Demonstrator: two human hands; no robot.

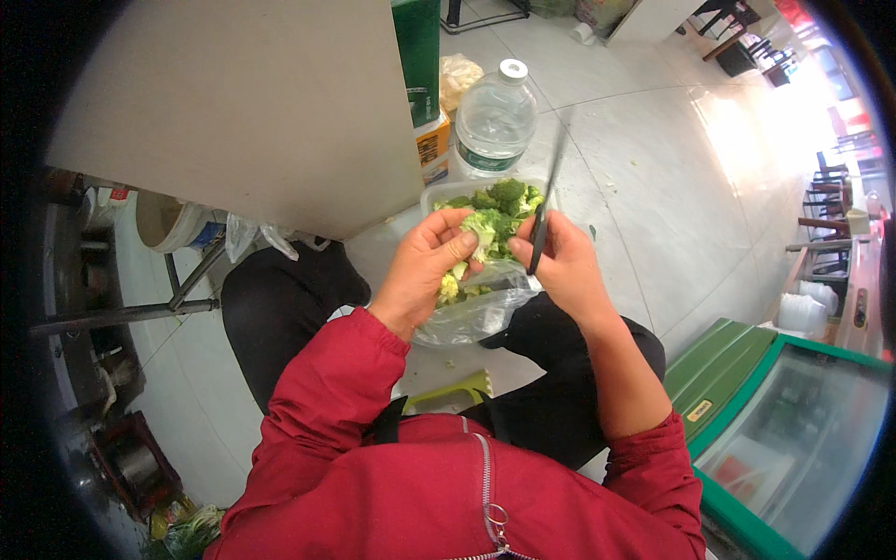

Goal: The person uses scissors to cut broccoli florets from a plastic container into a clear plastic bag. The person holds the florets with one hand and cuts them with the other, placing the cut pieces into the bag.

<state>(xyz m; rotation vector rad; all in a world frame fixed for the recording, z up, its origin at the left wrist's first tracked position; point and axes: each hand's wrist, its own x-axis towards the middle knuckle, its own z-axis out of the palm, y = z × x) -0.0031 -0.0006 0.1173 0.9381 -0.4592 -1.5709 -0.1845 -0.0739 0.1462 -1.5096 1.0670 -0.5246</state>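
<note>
Between the thumb and fingers of my left hand [430,262] is a broccoli floret [479,227], its pale cut stem showing. My right hand [563,262] grips the dark handle of a knife [549,189], whose blurred blade points up and away from me. Both hands are above a clear plastic container [434,196] that holds several broccoli florets [509,192]. Closer to my body lies a clear plastic bag [469,322] with more pieces in it, some of them yellowish [448,288].
A large clear water bottle [497,119] stands behind the container, near a bag of pale food [458,77] and cardboard boxes [432,143]. A pale panel [266,105] rises at left. At right is a green-framed glass-topped freezer [791,434]. A yellow-green plastic stool [448,393] is beneath me.
</note>
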